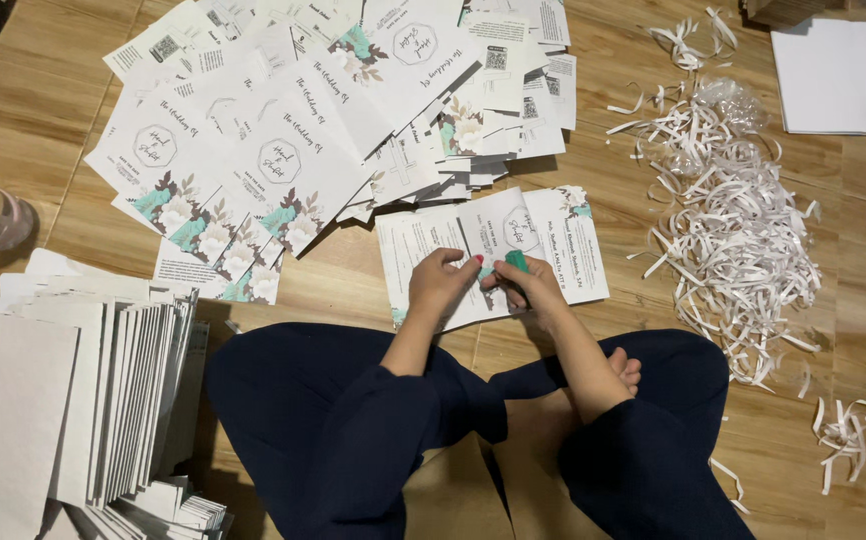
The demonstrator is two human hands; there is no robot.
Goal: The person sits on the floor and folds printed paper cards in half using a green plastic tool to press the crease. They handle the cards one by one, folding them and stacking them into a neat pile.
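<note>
Head view: left hand [440,283] presses flat on a white floral printed card [553,245]; right hand [533,285] closes around a small green glue stick [516,261] touching it.

Unfolded floral card [493,255] (flat, floor), green stick [517,262]

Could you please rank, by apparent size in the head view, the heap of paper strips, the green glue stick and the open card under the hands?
1. Heap of white paper strips, largest.
2. Open card.
3. Green glue stick in the right hand, smallest, partly hidden.
</note>
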